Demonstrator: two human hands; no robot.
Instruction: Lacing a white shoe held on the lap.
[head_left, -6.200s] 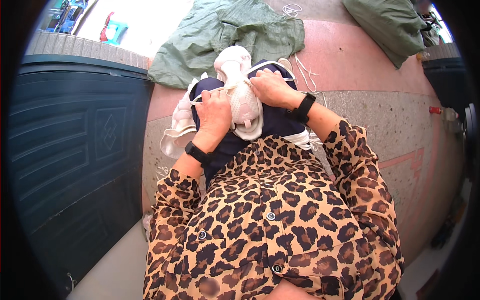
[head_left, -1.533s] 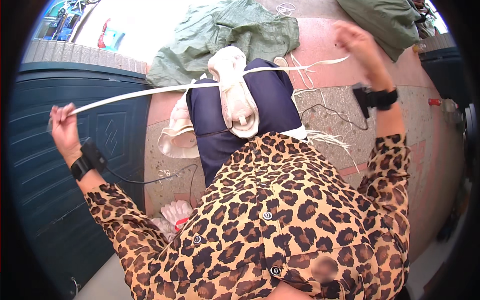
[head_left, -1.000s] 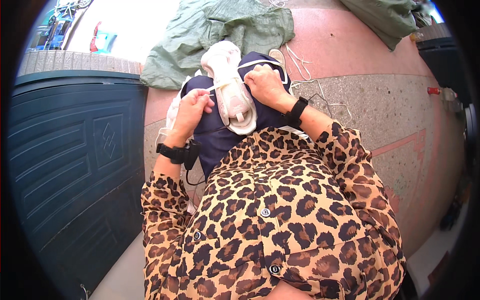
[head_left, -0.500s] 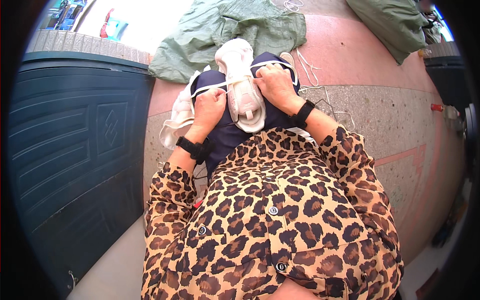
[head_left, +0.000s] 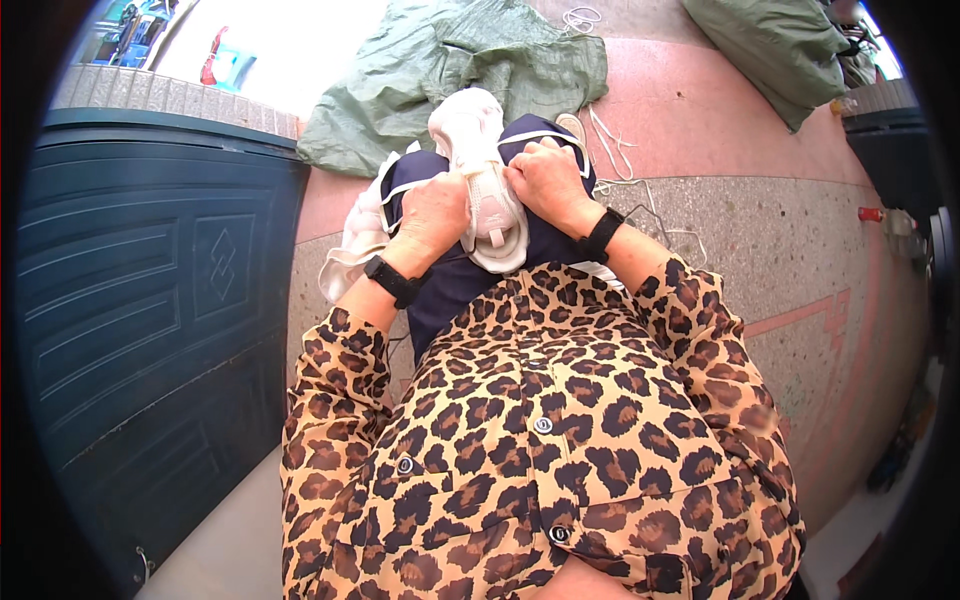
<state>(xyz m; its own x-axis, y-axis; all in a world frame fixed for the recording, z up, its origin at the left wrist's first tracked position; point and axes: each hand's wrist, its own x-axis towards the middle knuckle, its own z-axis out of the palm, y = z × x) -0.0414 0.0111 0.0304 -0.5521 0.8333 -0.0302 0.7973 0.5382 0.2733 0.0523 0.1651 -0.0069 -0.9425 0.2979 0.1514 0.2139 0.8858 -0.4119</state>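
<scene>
Green sheet (head_left: 415, 95) beyond white shoe (head_left: 491, 212)

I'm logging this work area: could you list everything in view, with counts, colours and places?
Shoe: one, white and pale pink, upper centre
Lace: count unclear, white, across the shoe
Shoe-like items: count unclear, white, left of the shoe
Sheet: one, green, top centre
Bundle: one, green, top right
Cords: several, white, on the floor
Door: one, dark blue, left
Small item: one, red, far right
Trousers: one pair, navy, worn
Shirt: one, leopard-print, worn
Wristbands: two, black, one per wrist
Hands: two, bare, left hand and right hand flanking the shoe
</scene>
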